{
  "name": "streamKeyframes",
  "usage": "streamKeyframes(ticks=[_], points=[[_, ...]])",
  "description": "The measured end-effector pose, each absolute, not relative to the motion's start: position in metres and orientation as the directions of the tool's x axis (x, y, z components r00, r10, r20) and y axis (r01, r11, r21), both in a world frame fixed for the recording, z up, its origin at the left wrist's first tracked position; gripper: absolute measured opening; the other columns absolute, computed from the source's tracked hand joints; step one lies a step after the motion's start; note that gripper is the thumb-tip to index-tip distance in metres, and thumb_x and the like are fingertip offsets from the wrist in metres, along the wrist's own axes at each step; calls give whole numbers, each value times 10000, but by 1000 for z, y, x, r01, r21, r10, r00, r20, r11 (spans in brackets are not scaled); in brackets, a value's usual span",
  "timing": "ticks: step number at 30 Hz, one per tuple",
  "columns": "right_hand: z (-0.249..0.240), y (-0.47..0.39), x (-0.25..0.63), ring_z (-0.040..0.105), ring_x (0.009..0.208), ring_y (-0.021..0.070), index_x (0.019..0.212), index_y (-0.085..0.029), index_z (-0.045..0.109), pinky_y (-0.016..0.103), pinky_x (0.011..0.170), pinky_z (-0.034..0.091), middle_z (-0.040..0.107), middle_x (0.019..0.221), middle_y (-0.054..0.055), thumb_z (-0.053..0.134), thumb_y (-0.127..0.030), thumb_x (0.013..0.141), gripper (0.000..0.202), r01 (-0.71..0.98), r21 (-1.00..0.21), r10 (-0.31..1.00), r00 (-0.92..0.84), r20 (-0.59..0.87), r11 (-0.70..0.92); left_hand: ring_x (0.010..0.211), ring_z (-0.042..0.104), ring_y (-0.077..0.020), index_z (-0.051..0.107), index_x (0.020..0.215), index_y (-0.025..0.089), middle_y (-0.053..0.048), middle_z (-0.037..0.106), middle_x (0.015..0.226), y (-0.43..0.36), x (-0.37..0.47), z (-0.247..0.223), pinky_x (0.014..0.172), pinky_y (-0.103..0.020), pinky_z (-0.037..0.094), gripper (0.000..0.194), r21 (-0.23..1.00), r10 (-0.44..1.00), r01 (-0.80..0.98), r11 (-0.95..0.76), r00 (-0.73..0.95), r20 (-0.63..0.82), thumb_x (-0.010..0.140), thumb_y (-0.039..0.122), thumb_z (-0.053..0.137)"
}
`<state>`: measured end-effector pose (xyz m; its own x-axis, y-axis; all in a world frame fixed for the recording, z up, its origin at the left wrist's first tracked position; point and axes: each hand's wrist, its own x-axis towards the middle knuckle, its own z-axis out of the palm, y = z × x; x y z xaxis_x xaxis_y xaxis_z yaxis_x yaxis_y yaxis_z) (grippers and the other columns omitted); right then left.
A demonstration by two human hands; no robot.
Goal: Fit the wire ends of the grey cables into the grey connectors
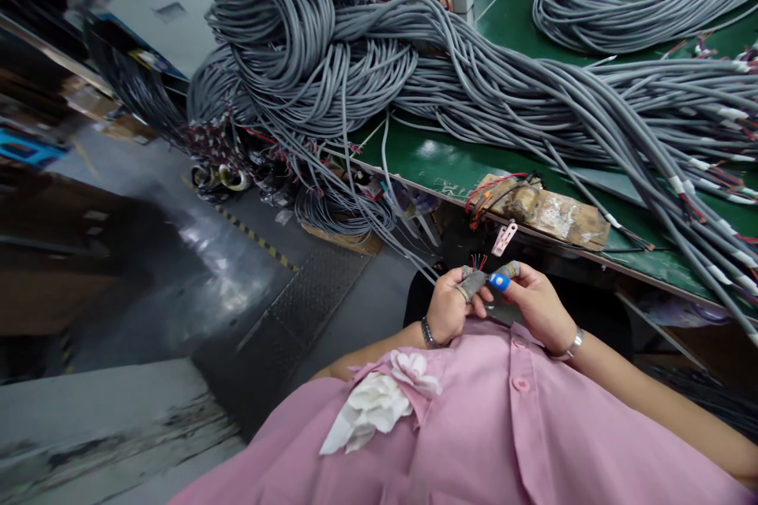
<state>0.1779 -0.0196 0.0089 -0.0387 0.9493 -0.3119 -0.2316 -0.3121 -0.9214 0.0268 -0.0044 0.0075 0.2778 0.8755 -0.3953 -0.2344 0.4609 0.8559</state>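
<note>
Below the frame's centre, slightly right, the left hand (448, 308) is holding coloured wires (479, 261) in its wrapped fingers (472, 285), the ends fanning upward. Just beside it, the right hand (538, 304) is narrowly pinching a small blue piece (498, 281); whether that is touching the wires, I cannot tell. The step in hand is seemingly involving fine work at the wire ends, and the next move is probably calling for a steady left hold.

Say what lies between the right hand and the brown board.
Between right hand and board, the head view shows a pink clip by the edge of the table.
</note>
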Motion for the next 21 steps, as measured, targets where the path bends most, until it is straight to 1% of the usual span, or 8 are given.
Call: streamKeyframes(ticks=[6,11,14,17,19,21], points=[[10,-22,177,488,595,114,718,-182,584,255,575,387,597,673,-9,754,-417,691,291,-210,-926,949,-72,-306,-314,359,506,-74,559,809,141,-6,636,607,-4,26,3,334,-170,207,272,845,892,-303,440,258,-372,773,401,627],[13,-25,175,469,586,113,703,-174,588,257,563,365,592,656,-12,755,-464,668,336,-155,-934,944,-130,-304,-322,353,501,-73,584,802,128,-2,610,584,-4,27,4,323,-174,177,295,837,905,-352,418,240,-351,748,408,656],[12,-25,178,446,579,105,706,-173,592,255,555,351,567,647,-21,744,-448,687,314,-131,-936,937,-171,-304,-328,342,478,-62,583,793,132,8,602,571,-5,26,6,324,-172,190,294,847,905,-329,418,231,-357,735,407,670],[10,-21,183,423,573,98,747,-179,602,248,544,341,537,650,-26,695,-437,745,274,-126,-944,950,-114,-290,-304,339,472,-59,566,771,144,4,618,584,-6,25,6,329,-168,210,287,860,900,-285,424,240,-364,764,422,637],[10,-18,187,428,578,98,798,-184,615,246,543,345,542,670,-24,670,-434,771,257,-128,-950,958,-72,-279,-286,336,471,-60,550,738,149,1,626,587,-6,25,6,333,-170,226,288,862,891,-260,436,262,-371,774,424,626],[12,-15,188,439,580,99,810,-183,617,246,544,350,554,679,-20,668,-422,774,247,-122,-949,956,-83,-282,-291,335,471,-61,542,713,148,-1,628,584,-6,25,6,339,-173,235,287,864,882,-238,443,286,-374,776,415,625]])
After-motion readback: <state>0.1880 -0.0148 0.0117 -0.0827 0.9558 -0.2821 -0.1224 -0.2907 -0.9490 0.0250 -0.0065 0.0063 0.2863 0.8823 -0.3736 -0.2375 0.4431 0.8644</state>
